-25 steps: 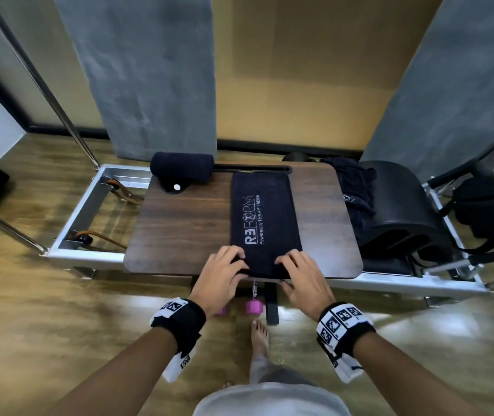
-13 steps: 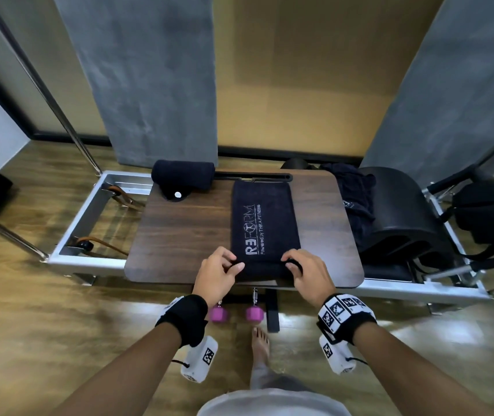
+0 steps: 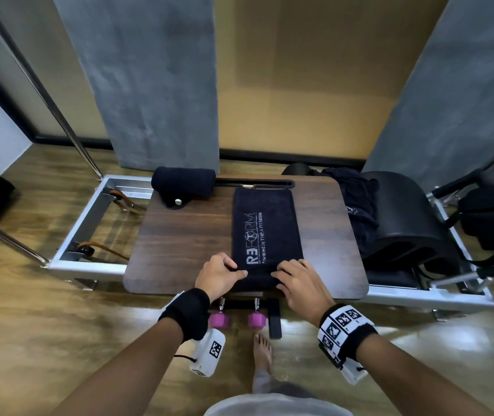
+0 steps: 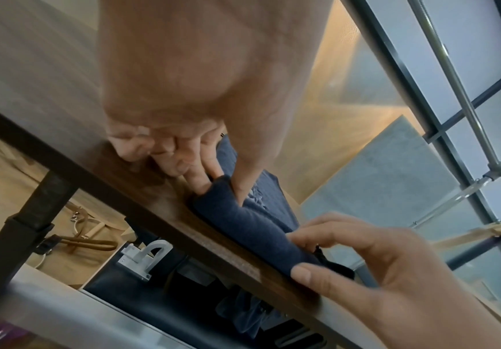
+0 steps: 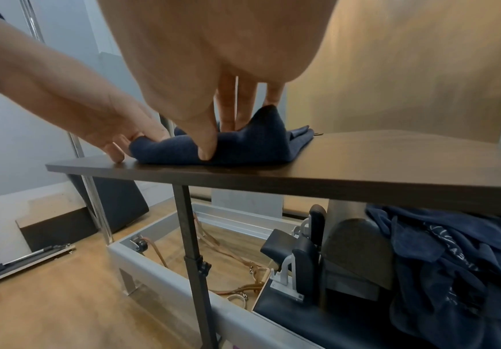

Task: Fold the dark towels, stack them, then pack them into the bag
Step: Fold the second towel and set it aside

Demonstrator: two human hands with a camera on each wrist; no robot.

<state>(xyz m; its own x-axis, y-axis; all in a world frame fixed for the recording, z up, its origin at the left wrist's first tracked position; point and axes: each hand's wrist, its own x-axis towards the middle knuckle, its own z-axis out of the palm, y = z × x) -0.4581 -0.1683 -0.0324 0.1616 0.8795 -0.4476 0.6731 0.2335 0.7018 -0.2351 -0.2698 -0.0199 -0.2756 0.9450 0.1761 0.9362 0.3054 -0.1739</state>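
Hands: left (image 3: pixel 220 276), right (image 3: pixel 301 285) | pinch towel (image 3: pixel 265 232) near edge | table (image 3: pixel 179 235)

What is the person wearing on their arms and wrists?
The arms are bare, with no sleeves. The left wrist has a plain black band with a small white box hanging under it that bears a black-and-white square code and a thin black cord. The right wrist band is black with white patches printed with blocky square codes, and a white box under it.
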